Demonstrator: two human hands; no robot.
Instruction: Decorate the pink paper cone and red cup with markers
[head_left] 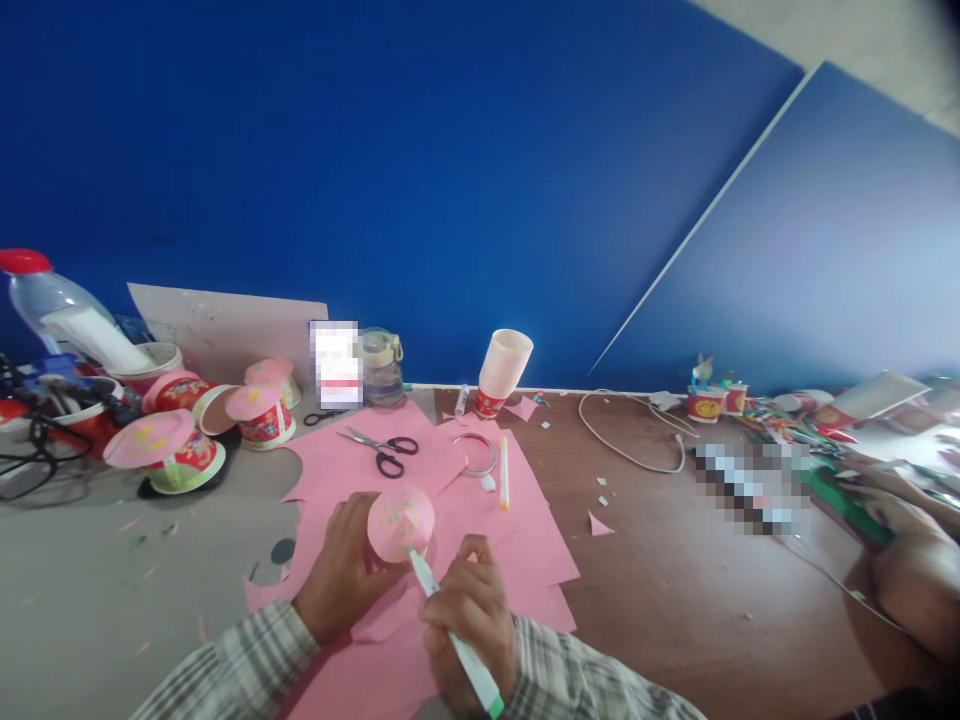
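Marker of white-and-green plastic (457,640), clasped by the right hand (476,610), needs light strokes while the left hand (352,550) steadily grips the round pink-paper-topped piece (401,525).

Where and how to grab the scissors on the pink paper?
By the black handle loops, probably from above, approaching from the right of the picture. The scissors lie flat and slightly open; the blades point left and a little away from the wearer, so gripping there should keep clear of the edges.
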